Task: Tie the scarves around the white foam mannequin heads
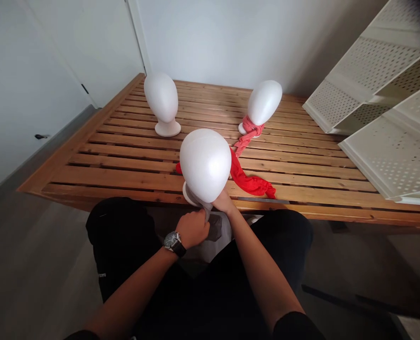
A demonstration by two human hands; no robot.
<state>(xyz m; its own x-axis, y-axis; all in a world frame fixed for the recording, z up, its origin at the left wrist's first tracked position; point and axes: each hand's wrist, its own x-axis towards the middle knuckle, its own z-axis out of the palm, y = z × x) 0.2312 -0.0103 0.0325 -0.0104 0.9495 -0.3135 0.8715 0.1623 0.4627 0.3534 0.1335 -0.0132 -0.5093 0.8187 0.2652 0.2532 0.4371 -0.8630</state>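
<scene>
A white mannequin head (pixel 204 160) stands at the front edge of the slatted wooden bench, right before me. Grey cloth, looking like a scarf (pixel 215 227), passes under its chin and hangs below the bench edge. My left hand (pixel 193 229), with a watch on the wrist, is closed on this cloth just below the chin. Up at the neck is my right hand (pixel 224 202), its fingers hidden behind the head. A bright red scarf (pixel 250 182) lies on the slats behind the head, part of it showing on either side.
On the bench (pixel 107 177) two more white mannequin heads stand farther back: a bare one (pixel 162 99) at left and one (pixel 264 101) at right with a coral scarf (pixel 250 130) tied round its neck. White perforated shelving (pixel 390 141) stands on the right. Walls border the bench's back.
</scene>
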